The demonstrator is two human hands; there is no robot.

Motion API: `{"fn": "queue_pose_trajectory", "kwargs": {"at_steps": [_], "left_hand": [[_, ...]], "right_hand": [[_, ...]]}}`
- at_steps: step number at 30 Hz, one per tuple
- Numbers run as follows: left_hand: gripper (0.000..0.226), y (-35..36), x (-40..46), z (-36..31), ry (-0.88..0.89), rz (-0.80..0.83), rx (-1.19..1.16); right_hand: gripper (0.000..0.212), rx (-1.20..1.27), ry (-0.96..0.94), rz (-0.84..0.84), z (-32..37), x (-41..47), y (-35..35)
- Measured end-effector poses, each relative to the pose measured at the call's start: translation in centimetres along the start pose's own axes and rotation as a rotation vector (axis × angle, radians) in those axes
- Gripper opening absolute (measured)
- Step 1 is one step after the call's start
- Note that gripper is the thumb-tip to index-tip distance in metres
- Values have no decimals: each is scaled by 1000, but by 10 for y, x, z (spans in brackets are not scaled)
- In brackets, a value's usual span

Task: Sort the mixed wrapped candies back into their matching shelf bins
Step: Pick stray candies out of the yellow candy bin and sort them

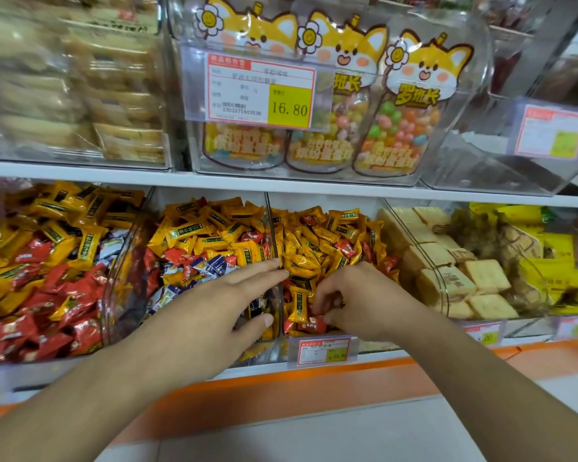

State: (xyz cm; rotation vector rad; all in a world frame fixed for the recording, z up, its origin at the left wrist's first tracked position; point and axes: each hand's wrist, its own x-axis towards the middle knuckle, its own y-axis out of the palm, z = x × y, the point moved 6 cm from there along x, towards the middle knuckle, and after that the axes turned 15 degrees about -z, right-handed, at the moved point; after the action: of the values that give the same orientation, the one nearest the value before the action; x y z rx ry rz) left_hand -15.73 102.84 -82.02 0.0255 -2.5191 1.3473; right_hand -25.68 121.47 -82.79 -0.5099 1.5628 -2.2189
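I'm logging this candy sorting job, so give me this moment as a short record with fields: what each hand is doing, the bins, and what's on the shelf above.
left hand: left hand, fingers straight, reaching over the clear divider between two bins
right hand: right hand, fingers curled down into the candies; whether it has a grip on one cannot be told
bin under right hand: mostly yellow candies, some red candies mixed in
bin to its left: yellow, red and blue-white candies
shelf above: fox-topped jars, price tag reading 16.80
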Motion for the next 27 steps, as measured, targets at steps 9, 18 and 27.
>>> {"fn": "queue_pose_trajectory", "kwargs": {"at_steps": [9, 18, 27], "left_hand": [[63, 0, 1, 1, 11, -12, -15], [61, -3, 2, -2, -5, -50, -20], [44, -31, 2, -17, -69, -325, -183]], "right_hand": [[13, 6, -36, -22, -3, 1, 2], [20, 80, 68, -129, -12, -6, -34], [9, 601, -28, -158, 56, -16, -45]]}}
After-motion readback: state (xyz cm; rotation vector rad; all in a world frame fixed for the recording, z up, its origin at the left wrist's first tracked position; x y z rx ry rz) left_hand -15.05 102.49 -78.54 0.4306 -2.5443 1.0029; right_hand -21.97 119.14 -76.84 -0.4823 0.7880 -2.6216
